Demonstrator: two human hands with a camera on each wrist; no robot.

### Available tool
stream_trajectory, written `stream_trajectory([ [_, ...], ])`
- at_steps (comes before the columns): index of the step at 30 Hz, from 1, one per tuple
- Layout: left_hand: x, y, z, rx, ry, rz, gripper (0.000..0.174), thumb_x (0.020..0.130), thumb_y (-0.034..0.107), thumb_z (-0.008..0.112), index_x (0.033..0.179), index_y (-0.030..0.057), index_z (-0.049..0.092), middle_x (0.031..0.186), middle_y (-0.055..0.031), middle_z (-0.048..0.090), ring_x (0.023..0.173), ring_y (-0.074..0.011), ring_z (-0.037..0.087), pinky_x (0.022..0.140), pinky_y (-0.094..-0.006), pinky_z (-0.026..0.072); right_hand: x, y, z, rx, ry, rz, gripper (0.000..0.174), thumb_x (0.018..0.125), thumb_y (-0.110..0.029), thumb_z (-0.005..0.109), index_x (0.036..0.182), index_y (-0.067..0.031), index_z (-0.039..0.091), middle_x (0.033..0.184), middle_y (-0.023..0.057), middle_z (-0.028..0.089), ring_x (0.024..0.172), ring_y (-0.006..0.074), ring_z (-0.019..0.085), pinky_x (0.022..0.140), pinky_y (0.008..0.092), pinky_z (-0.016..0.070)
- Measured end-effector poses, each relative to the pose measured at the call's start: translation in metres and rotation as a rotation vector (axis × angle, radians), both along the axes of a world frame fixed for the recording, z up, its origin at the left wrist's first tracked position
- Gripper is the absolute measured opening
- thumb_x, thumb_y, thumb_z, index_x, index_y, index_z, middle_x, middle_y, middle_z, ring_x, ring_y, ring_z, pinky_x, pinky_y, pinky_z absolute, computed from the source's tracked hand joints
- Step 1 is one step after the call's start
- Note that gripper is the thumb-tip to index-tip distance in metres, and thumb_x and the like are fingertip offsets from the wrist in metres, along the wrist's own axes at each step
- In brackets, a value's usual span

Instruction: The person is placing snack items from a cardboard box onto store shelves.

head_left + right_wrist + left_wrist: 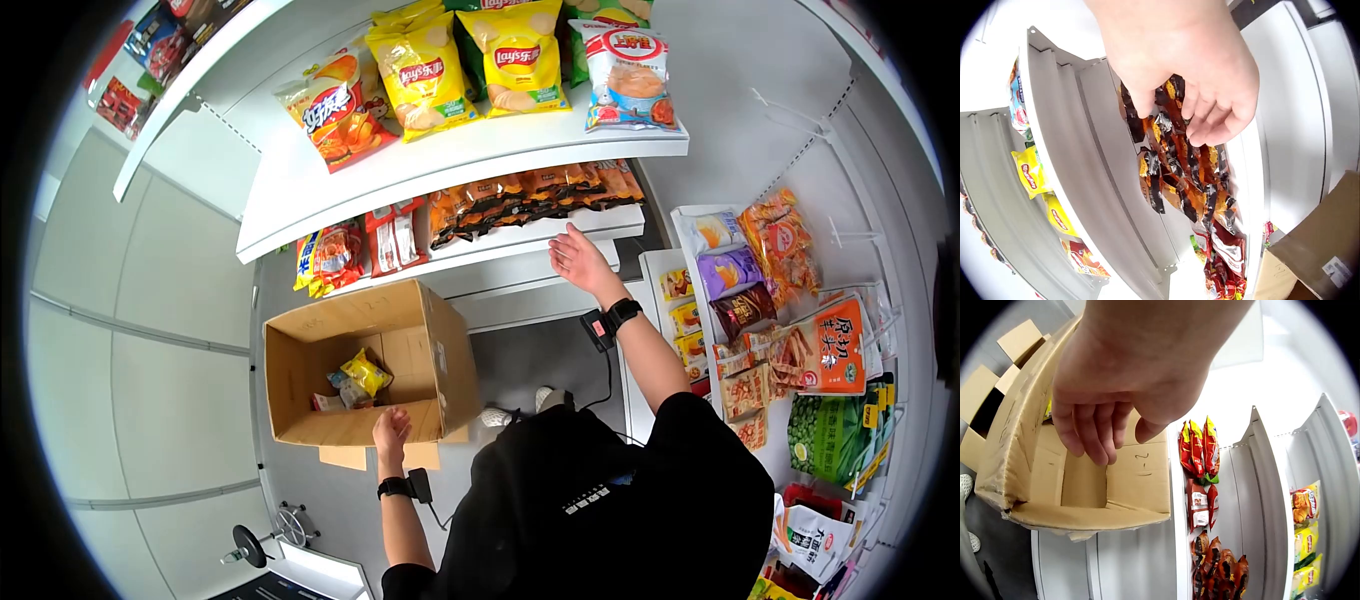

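Note:
My left hand (392, 428) hangs over the near rim of a cardboard box (452, 362), its fingers loosely bent and holding nothing. Inside the box, at the bottom, lie a yellow snack packet (366, 373) and some grey and whitish packets (350, 393). In front of the lower shelf is my right hand (583, 264), fingers relaxed and without anything in them. Beside it on that shelf stands a row of orange-and-black snack packets (535, 193). These packets (1188, 169) show just beyond its fingertips in the right wrist view.
Left along the lower shelf are red packets (395, 240) and red-yellow packets (330, 257). The upper shelf (450, 160) holds yellow chip bags (420, 72) and juts out above. A side rack at right carries several hanging bags (840, 345). Box flaps (343, 457) stick out below the box.

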State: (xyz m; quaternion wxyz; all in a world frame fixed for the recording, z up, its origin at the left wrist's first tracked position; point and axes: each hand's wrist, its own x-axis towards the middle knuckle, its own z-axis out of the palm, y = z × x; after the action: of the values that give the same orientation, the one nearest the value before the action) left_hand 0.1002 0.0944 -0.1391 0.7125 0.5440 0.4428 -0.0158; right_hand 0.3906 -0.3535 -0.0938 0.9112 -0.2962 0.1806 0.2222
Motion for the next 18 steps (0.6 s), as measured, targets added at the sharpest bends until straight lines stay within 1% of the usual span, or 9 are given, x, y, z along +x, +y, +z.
stream_trajectory([
  [3, -0.008, 0.007, -0.005, -0.013, 0.011, 0.013, 0.027, 0.088, 0.03, 0.051, 0.103, 0.0082, 0.057, 0.089, -0.0026, 0.064, 0.08, -0.0149, 0.061, 0.068, -0.0286, 0.0482, -0.009, 0.012, -0.009, -0.016, 0.053, 0.019, 0.049, 0.08, -0.038, 0.069, 0.106, -0.0032, 0.047, 0.103, 0.0104, 0.056, 0.093, 0.0204, 0.054, 0.08, 0.0321, 0.0486],
  [4, -0.007, 0.0, 0.007, 0.008, 0.022, 0.042, 0.02, 0.089, 0.028, 0.051, 0.094, 0.01, 0.057, 0.084, -0.001, 0.062, 0.076, -0.0121, 0.06, 0.063, -0.0251, 0.047, -0.009, 0.017, -0.014, 0.006, 0.056, 0.026, 0.047, 0.08, -0.038, 0.069, 0.104, -0.0036, 0.048, 0.102, 0.0103, 0.057, 0.092, 0.0205, 0.054, 0.08, 0.0322, 0.0486],
  [5, -0.014, 0.019, -0.017, -0.111, -0.052, -0.023, 0.016, 0.089, 0.027, 0.049, 0.083, 0.0129, 0.054, 0.077, 0.0016, 0.059, 0.071, -0.0087, 0.058, 0.058, -0.0219, 0.0448, -0.011, 0.021, -0.019, 0.03, 0.062, 0.046, 0.045, 0.08, -0.037, 0.07, 0.103, -0.0039, 0.049, 0.102, 0.0102, 0.057, 0.092, 0.0206, 0.054, 0.079, 0.0323, 0.0486],
  [6, -0.013, 0.014, -0.008, -0.102, -0.053, 0.008, 0.018, 0.09, 0.026, 0.049, 0.076, 0.015, 0.051, 0.072, 0.0035, 0.056, 0.067, -0.0065, 0.056, 0.056, -0.0206, 0.0429, -0.012, 0.029, -0.025, 0.058, 0.072, 0.078, 0.043, 0.079, -0.036, 0.07, 0.101, -0.0043, 0.05, 0.101, 0.0101, 0.058, 0.091, 0.0206, 0.055, 0.079, 0.0323, 0.0485],
  [7, -0.018, 0.021, -0.014, -0.097, -0.046, 0.017, 0.018, 0.089, 0.027, 0.049, 0.077, 0.0146, 0.052, 0.073, 0.0028, 0.058, 0.069, -0.0075, 0.058, 0.058, -0.0212, 0.0443, -0.014, 0.036, -0.025, 0.051, 0.074, 0.097, 0.04, 0.079, -0.035, 0.07, 0.099, -0.0054, 0.051, 0.1, 0.0097, 0.059, 0.09, 0.0208, 0.055, 0.079, 0.033, 0.0483],
  [9, -0.021, 0.014, 0.001, -0.012, 0.021, 0.098, 0.02, 0.089, 0.029, 0.051, 0.093, 0.0112, 0.058, 0.082, -0.0001, 0.062, 0.078, -0.0122, 0.062, 0.07, -0.0268, 0.0489, -0.017, 0.053, -0.025, 0.042, 0.084, 0.131, 0.04, 0.08, -0.035, 0.069, 0.1, -0.0061, 0.052, 0.101, 0.0095, 0.058, 0.092, 0.021, 0.055, 0.081, 0.0344, 0.048],
  [10, -0.026, 0.022, -0.007, -0.021, 0.018, 0.104, 0.024, 0.088, 0.029, 0.052, 0.099, 0.0088, 0.057, 0.084, -0.0009, 0.062, 0.08, -0.0138, 0.062, 0.073, -0.0293, 0.0494, -0.018, 0.061, -0.026, 0.021, 0.09, 0.149, 0.041, 0.08, -0.035, 0.069, 0.101, -0.0057, 0.051, 0.102, 0.0096, 0.057, 0.092, 0.0211, 0.054, 0.081, 0.0343, 0.048],
  [12, -0.035, 0.032, -0.017, -0.014, -0.012, 0.126, 0.023, 0.088, 0.026, 0.051, 0.099, 0.0073, 0.057, 0.081, -0.0006, 0.061, 0.078, -0.0139, 0.062, 0.073, -0.0298, 0.0494, -0.022, 0.086, -0.025, -0.008, 0.105, 0.192, 0.042, 0.08, -0.034, 0.069, 0.104, -0.005, 0.05, 0.105, 0.0099, 0.056, 0.094, 0.0212, 0.054, 0.081, 0.034, 0.0481],
  [18, -0.056, 0.049, -0.009, -0.007, -0.012, 0.256, 0.019, 0.088, 0.023, 0.051, 0.096, 0.0068, 0.057, 0.078, 0.0003, 0.06, 0.072, -0.0112, 0.061, 0.068, -0.0273, 0.0492, -0.033, 0.155, -0.031, -0.036, 0.143, 0.322, 0.042, 0.081, -0.032, 0.068, 0.106, -0.0042, 0.049, 0.106, 0.0105, 0.055, 0.095, 0.0219, 0.054, 0.082, 0.0347, 0.0479],
])
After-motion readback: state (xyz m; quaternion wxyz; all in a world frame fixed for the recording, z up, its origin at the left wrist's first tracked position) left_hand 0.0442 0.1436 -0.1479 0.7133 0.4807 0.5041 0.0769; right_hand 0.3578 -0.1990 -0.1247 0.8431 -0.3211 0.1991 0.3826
